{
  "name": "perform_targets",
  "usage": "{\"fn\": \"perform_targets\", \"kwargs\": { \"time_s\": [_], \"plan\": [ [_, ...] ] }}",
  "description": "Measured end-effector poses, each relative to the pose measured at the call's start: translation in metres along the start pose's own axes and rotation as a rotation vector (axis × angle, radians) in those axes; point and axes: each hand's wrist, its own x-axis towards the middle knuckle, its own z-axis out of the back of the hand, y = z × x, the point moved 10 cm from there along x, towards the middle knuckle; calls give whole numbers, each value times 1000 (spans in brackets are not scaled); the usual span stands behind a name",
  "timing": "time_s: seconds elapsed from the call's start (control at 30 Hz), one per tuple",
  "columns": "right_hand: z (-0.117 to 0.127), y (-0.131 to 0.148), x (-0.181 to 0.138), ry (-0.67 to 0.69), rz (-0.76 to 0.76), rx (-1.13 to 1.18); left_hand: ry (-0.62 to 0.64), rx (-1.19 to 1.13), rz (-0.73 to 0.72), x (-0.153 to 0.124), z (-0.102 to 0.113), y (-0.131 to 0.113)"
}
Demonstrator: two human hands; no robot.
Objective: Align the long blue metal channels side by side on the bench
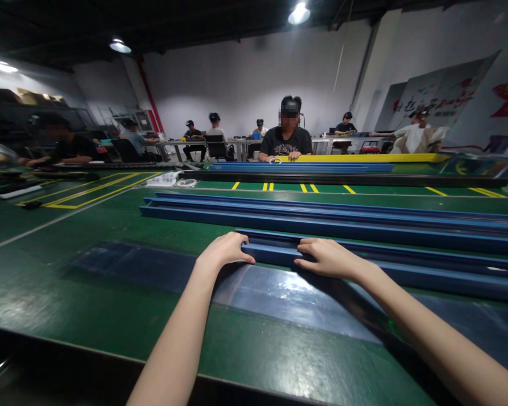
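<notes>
A long blue channel-shaped profile (275,254) lies across the green table in front of me and runs off to the right. My left hand (227,248) grips its left end, thumb on the near side and fingers over the top. A short way to the right, my right hand (324,257) is closed around the near wall of the same profile, thumb below and fingers inside the channel. A strip of clear plastic film (271,287) lies flat on the table just on my side of it, passing beneath both forearms.
Beyond it lie more blue profiles (237,211), a long black bar (347,180) and a yellow bar (376,158). Yellow tape lines mark the green table (88,332). A person (286,135) sits across from me; several others work at tables behind.
</notes>
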Motion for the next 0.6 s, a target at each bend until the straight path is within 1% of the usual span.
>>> {"fn": "perform_targets", "kwargs": {
  "time_s": [0.2,0.47,0.6],
  "plan": [
    [-1,5,7,1,22,-21,-16,80,65,-3,5,4],
    [-2,11,16,21,26,-23,-28,72,50,-4,5,4],
    [-2,14,20,9,45,-24,-16,48,26,-3,3,2]
  ]
}}
